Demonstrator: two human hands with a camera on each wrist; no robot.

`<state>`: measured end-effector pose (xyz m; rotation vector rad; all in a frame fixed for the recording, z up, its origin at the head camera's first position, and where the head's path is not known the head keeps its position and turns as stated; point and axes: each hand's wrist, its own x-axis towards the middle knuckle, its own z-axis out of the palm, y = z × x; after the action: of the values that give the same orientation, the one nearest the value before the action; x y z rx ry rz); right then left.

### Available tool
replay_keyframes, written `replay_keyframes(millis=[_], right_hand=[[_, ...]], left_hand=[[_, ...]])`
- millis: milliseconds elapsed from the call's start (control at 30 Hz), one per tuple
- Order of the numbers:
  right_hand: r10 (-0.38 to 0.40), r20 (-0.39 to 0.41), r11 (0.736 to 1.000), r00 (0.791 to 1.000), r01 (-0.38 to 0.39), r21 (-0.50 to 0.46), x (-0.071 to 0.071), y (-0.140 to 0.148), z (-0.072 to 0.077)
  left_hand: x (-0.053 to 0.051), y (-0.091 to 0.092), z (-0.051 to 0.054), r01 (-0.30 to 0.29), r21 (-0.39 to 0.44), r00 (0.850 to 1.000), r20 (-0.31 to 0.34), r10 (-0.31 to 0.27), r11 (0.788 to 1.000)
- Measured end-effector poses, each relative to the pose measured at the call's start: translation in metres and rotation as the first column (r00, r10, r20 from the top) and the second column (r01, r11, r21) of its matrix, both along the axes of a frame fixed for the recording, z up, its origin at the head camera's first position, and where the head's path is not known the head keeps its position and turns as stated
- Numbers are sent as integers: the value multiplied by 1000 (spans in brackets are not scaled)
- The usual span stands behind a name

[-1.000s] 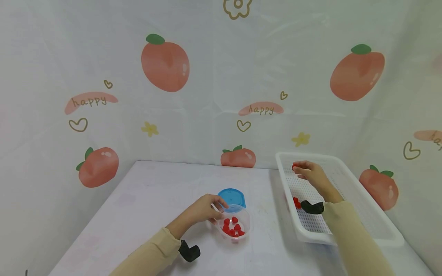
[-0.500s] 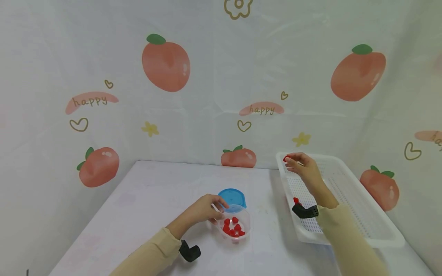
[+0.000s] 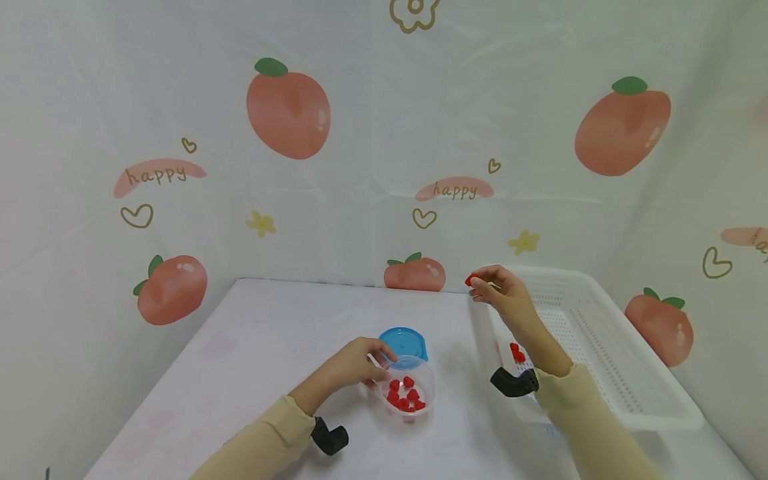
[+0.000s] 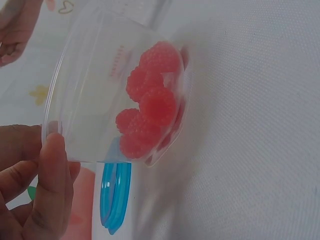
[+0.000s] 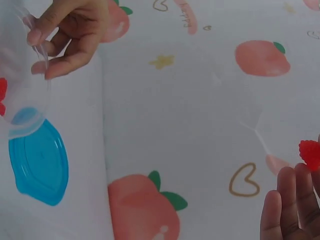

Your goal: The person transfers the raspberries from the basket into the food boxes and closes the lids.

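Note:
My left hand (image 3: pixel 357 362) pinches the rim of a clear round plastic tub (image 4: pixel 92 100) on the table, fingers and thumb on either side of its edge. Several red raspberries (image 4: pixel 157 106) lie at the bottom of the tub. Between the fingertips of my right hand (image 3: pixel 505 292) is a single raspberry (image 5: pixel 310 154), held up at the left edge of a white basket (image 3: pixel 591 283). The thumb is mostly out of frame in the right wrist view.
A blue lid (image 3: pixel 402 342) lies just behind the tub. A few more raspberries (image 3: pixel 517 353) sit in the basket's left side, partly near my right wrist's black camera mount (image 3: pixel 515 383). A fruit-printed curtain (image 3: pixel 336 227) hangs behind the table.
My right hand has moved left with the raspberry, from over the basket to its left edge. The left hand and the tub have stayed in place.

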<state>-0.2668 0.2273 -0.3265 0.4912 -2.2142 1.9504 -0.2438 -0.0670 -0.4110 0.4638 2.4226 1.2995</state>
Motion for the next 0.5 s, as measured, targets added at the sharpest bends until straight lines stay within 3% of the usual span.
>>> replay_keyframes(millis=[500], right_hand=[[142, -97, 985, 985, -131, 113, 23, -31, -10]], left_hand=[[-1, 0, -1, 17, 15, 1000, -2, -17, 1000]])
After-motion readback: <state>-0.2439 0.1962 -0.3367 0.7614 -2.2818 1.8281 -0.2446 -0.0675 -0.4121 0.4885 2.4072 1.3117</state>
